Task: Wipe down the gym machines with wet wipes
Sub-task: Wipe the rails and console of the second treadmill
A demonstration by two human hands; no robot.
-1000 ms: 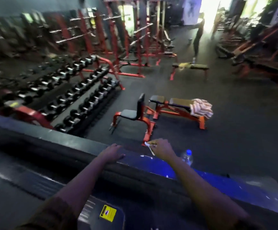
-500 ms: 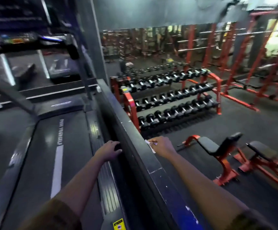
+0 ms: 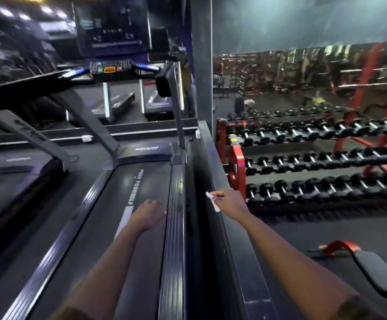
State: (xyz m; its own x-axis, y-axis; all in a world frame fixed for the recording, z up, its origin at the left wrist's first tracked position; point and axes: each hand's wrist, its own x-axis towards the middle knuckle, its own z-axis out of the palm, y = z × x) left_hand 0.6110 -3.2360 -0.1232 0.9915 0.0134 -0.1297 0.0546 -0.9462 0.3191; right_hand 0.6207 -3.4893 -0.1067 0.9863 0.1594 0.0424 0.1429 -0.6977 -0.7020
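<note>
Treadmill [image 3: 141, 181]: dark belt printed "PUSH YOURSELF" with a white stripe below the words; its console [image 3: 111, 69] stands at the far end, blurred.
Left hand [image 3: 149, 214]: above the right part of the belt, back of the hand up; the grip is loosely curled and nothing shows in it.
Side rail [image 3: 176, 204]: ribbed grey strip just right of the left hand, along the belt.
Ledge [image 3: 213, 162]: dark low wall between the treadmill and the weights floor.
Wet wipe [image 3: 212, 200]: small, white, crumpled thin; it sticks out from the fingers over the ledge's top edge.
Right hand [image 3: 228, 202]: at the ledge, its grip pinching the wet wipe.
Dumbbell rack [image 3: 236, 167]: red frame with three tiers, each filled with a row of black dumbbells [image 3: 326, 158].
Bench [image 3: 377, 271]: black pad on a red frame, on the floor at the lower right.
</note>
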